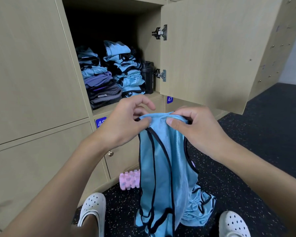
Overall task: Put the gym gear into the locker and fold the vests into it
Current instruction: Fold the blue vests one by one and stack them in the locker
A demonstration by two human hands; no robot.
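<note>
A light blue vest with black trim hangs in front of me, its lower end near the floor. My left hand pinches its top edge on the left, and my right hand pinches the same edge on the right. Behind them the open locker holds two stacks of folded blue vests, with purple and grey clothes under the left stack. A black bottle stands upright at the locker's right side.
The locker door stands open to the right. A pink foam roller lies on the dark speckled floor against the lower lockers. More blue vests lie crumpled on the floor between my white shoes.
</note>
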